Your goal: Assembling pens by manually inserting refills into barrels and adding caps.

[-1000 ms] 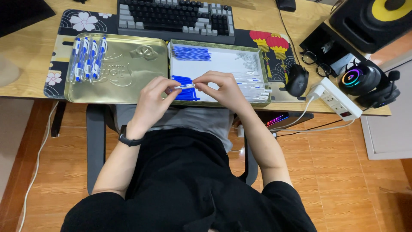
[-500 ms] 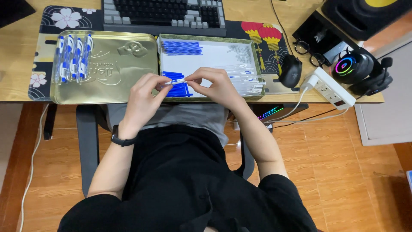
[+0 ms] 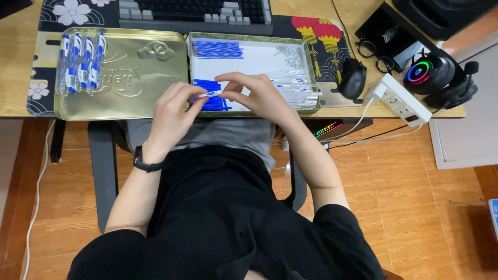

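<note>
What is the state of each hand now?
Left hand: closed on the pen.
Right hand: closed on the same pen's other end.

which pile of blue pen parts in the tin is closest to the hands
The front-left blue pile, right beneath the fingers; the other blue pile lies at the tin's far edge.

The pen [image 3: 211, 94] you hold is slim, clear-barrelled with a blue end, and lies level. It sits over the near edge of the open tin tray [image 3: 311, 72], just above the blue pen parts [image 3: 210, 98].

Glossy metal lid [image 3: 129, 88] (gold) — matt wooden desk [image 3: 18, 62].
</note>
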